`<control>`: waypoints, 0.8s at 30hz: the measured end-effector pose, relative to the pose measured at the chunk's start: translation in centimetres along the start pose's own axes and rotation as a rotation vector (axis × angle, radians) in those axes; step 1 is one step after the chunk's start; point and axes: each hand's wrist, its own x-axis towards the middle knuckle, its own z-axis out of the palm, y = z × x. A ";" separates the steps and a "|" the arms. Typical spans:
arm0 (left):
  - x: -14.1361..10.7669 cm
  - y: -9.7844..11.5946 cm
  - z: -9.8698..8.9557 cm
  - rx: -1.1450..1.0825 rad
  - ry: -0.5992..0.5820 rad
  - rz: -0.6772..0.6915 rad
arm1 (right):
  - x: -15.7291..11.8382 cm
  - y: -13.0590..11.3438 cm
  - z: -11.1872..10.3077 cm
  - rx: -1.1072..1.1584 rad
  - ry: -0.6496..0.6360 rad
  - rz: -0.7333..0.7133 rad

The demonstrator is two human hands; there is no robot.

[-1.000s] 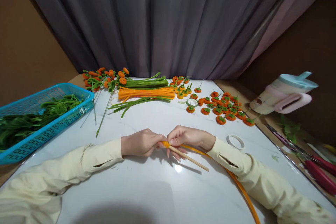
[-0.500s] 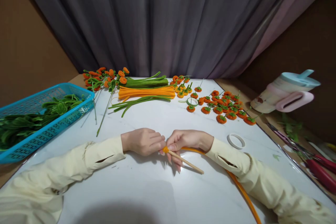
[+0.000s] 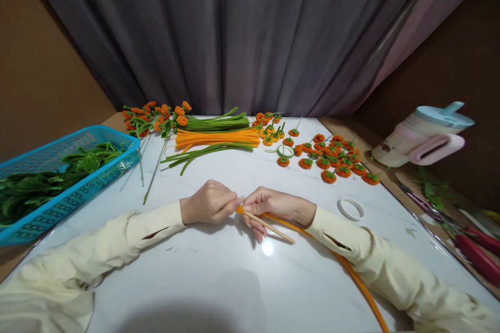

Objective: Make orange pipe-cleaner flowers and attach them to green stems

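A thin wooden stick slants down to the right between my hands, with an orange pipe cleaner wound around its upper left end. My left hand is closed at that wound end, fingers curled; the stick's tip is hidden in them. My right hand pinches the orange pipe cleaner beside the coil, its lower fingers loosely curled behind the stick. The strand's long tail passes under my right wrist and sleeve, down to the bottom edge of the view.
A blue basket of green fuzzy leaves stands left. Orange pipe cleaners and green ones lie at the back, near orange flowers. Small persimmon shapes, a white tape roll, a tumbler and red-handled pliers are right.
Both hands have shifted slightly up and left with the stick. My left fist has turned a little at the wound end. The orange tail stays under my right arm.
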 end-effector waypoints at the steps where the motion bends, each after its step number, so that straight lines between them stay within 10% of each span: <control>1: 0.1 0.3 0.1 -0.015 0.011 -0.025 | 0.0 0.1 0.0 -0.003 0.009 -0.006; 15: 0.7 1.2 -0.6 -0.482 -0.034 -0.269 | -0.2 -0.4 -0.7 -0.003 -0.075 0.034; 24: 0.9 1.6 0.0 -0.793 0.027 -0.475 | -0.1 -0.1 -0.7 -0.058 0.110 -0.137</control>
